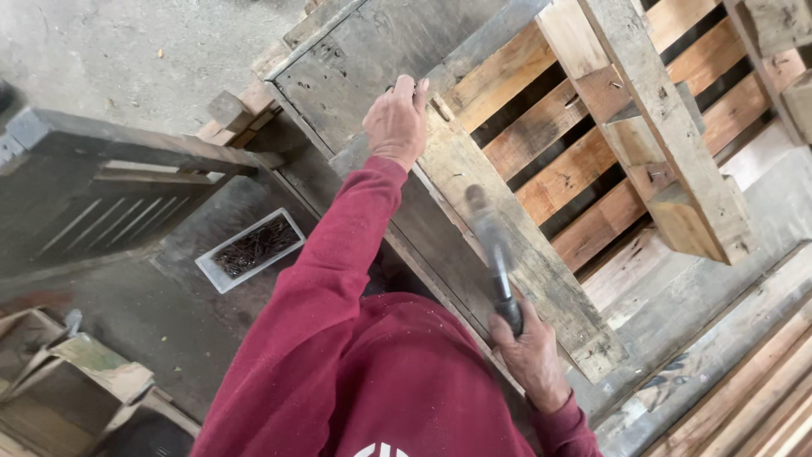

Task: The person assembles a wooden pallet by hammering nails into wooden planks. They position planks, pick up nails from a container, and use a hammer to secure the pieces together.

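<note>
We hold the hammer [495, 254] in our right hand [531, 354], fingers clenched on its handle, its head blurred above the pallet board [507, 245]. Our left hand [396, 123] pinches what seems a nail, too small to confirm, upright on that board. Several slats [541, 127] already sit in place. The tray of nails [250, 249] lies well apart, left; open room lies right of the board's edge.

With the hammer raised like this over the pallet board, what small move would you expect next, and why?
Probably a downward swing toward the left hand. The right hand grips the hammer, which is motion-blurred above the grey board, while the left hand's fingertips pinch at a spot on the board's upper end, seemingly steadying a nail too small to make out.
</note>
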